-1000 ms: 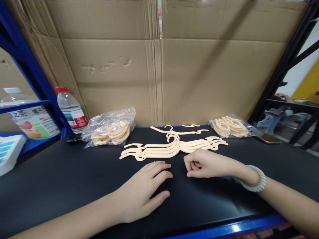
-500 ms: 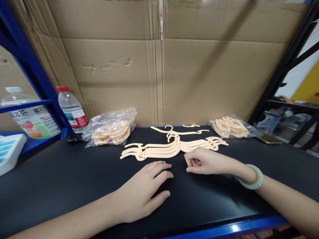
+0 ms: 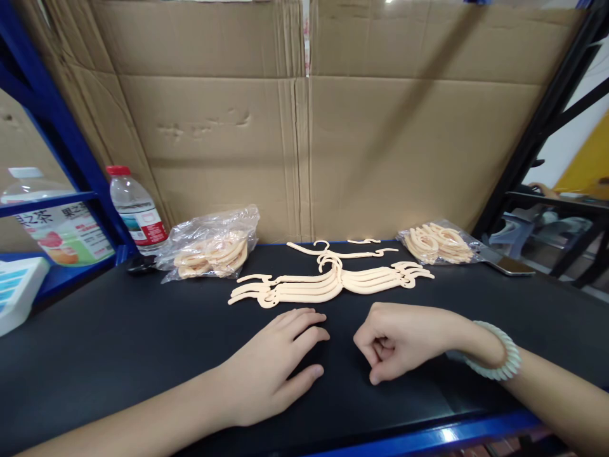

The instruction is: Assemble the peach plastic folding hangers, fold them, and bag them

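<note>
Several cream folding hangers (image 3: 309, 292) lie stacked flat on the black tabletop (image 3: 157, 355), their hooks bunched at the middle. Behind them is one partly unfolded hanger (image 3: 352, 255), with a small loose cream piece (image 3: 364, 241) farther back. My left hand (image 3: 278, 365) rests palm down in front of the stack, fingers spread and nothing held. To its right, my right hand (image 3: 402, 339) is curled into a loose fist, apart from the hangers, and no object shows in it.
Clear plastic bags of cream hangers lie at the back left (image 3: 214, 251) and back right (image 3: 440, 243). A red-capped bottle (image 3: 137, 209) stands near the blue frame, and a phone (image 3: 509, 264) lies at the right. Cardboard (image 3: 214, 139) walls off the back.
My right hand has drawn back toward me, away from the right side of the hanger stack, staying curled. The left hand and the hangers look unchanged.
</note>
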A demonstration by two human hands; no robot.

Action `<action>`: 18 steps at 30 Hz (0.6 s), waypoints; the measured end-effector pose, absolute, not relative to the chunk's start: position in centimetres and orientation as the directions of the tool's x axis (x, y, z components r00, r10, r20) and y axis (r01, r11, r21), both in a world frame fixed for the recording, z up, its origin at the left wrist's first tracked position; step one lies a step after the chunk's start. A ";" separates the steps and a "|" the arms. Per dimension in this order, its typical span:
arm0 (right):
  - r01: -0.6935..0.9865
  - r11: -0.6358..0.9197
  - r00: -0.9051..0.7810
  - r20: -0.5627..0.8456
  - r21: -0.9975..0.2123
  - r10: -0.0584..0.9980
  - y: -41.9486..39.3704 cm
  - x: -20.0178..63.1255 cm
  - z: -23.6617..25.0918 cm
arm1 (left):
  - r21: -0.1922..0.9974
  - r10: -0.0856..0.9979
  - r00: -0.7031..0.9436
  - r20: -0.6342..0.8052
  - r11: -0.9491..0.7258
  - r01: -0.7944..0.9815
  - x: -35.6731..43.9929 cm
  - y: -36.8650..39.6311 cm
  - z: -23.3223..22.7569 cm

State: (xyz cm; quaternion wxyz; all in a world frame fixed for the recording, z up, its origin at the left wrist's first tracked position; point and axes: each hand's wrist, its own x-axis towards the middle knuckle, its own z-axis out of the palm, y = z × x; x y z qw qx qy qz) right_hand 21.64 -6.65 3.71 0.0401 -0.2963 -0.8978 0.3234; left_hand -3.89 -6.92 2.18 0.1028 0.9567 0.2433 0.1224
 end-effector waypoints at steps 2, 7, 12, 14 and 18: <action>0.484 0.592 -0.835 -0.138 -0.645 0.532 -6.6 21.8 3.8 | 0.252 0.489 0.854 0.176 -0.861 0.441 -3.9 -6.9 2.2; 0.430 0.556 -0.849 -0.110 -0.711 0.517 -6.2 22.1 4.1 | 0.252 0.495 0.853 0.164 -0.857 0.449 -3.9 -6.9 2.3; 0.454 0.627 -0.827 -0.038 -0.633 0.561 -6.2 22.4 4.4 | 0.256 0.495 0.853 0.167 -0.857 0.448 -3.9 -6.9 2.2; 0.462 0.630 -0.805 0.002 -0.624 0.593 -6.0 22.6 4.4 | 0.269 0.493 0.851 0.179 -0.857 0.440 -3.9 -6.9 2.1; 0.444 0.605 -0.749 0.097 -0.660 0.656 -5.4 22.9 4.2 | 0.297 0.498 0.847 0.188 -0.850 0.435 -4.0 -6.9 2.2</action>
